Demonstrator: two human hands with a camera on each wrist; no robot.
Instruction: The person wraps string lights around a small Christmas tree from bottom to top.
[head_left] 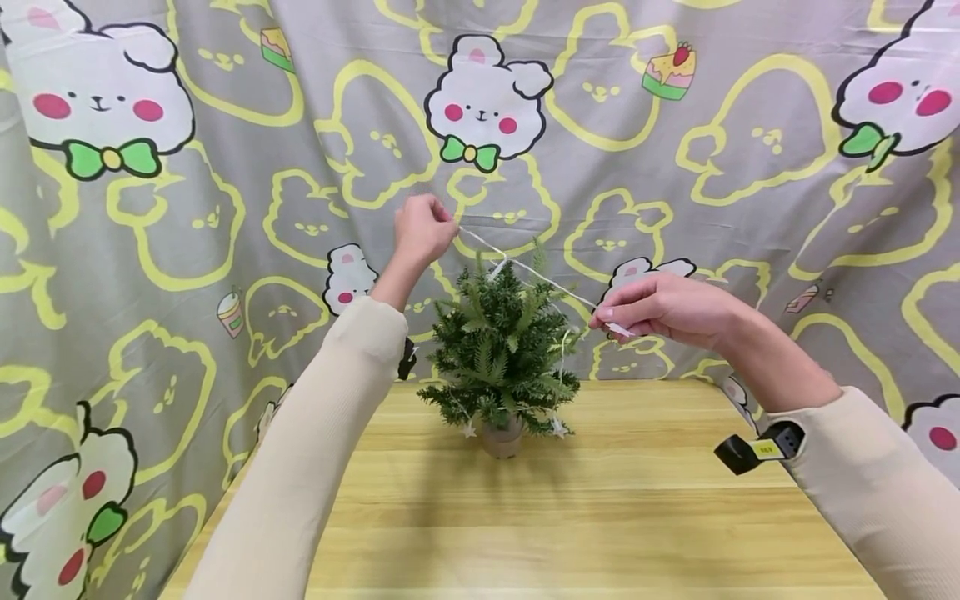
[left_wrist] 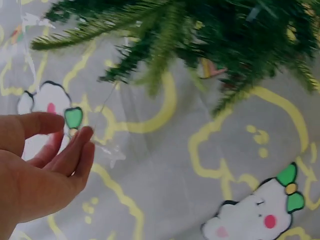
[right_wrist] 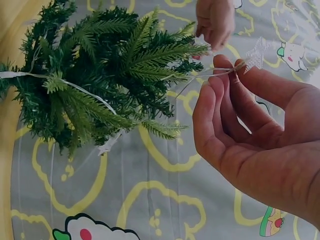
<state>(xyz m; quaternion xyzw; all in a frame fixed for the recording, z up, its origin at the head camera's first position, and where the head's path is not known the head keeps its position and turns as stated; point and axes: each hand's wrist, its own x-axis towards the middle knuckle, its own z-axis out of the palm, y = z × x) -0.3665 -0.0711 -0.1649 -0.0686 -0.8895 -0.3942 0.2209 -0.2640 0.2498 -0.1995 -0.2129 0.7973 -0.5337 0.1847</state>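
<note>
A small green artificial Christmas tree (head_left: 487, 350) stands upright in a pot (head_left: 501, 437) on the table. White star string lights (head_left: 551, 282) stretch over its top between both hands. My left hand (head_left: 425, 229), up behind the tree's left side, pinches one end of the cord. A clear star (left_wrist: 112, 154) hangs close to its fingertips in the left wrist view. Right of the tree, my right hand (head_left: 663, 310) pinches the cord between thumb and fingers, with a clear star (right_wrist: 256, 52) sticking out past them. More stars (head_left: 558, 427) hang on the lower branches.
The wooden table (head_left: 600, 517) spreads out in front of and beside the pot. A grey patterned curtain (head_left: 315, 125) hangs close behind the tree and down the left side. A black strap device (head_left: 759, 447) sits on the right wrist.
</note>
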